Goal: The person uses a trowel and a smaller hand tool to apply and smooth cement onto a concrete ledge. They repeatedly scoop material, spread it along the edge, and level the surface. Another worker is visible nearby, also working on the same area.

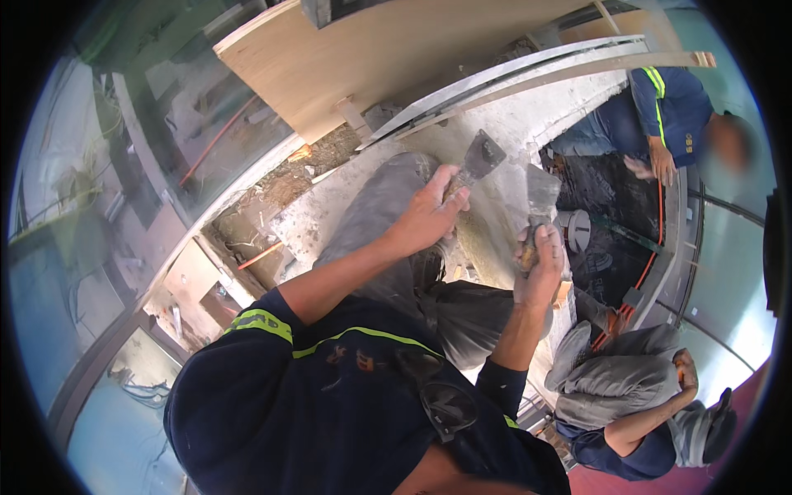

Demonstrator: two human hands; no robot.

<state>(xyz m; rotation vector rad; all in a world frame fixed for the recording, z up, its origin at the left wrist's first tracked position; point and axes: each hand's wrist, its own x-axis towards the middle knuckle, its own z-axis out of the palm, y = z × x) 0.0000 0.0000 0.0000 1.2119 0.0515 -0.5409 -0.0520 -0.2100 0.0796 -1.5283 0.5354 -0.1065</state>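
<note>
My left hand [429,213] is closed around the handle of a putty knife [483,157], its wide, dirt-caked blade pointing up and to the right. In my right hand [543,266] is a second putty knife [543,190], gripped by its yellowish handle with the grey blade upright. The two blades are close together but apart, above a pale, dusty ledge. Below my hands are my bent knees in grey trousers [375,206]. A white bucket [577,232] stands just right of the second blade.
A large plywood sheet [355,66] and long pale strips [528,74] lie ahead. One co-worker [676,115] bends over a dark, black-coated recess [606,186] at the right; another [627,388] crouches at the lower right. An orange conduit [652,264] edges the recess. Glass panels [124,247] line the left.
</note>
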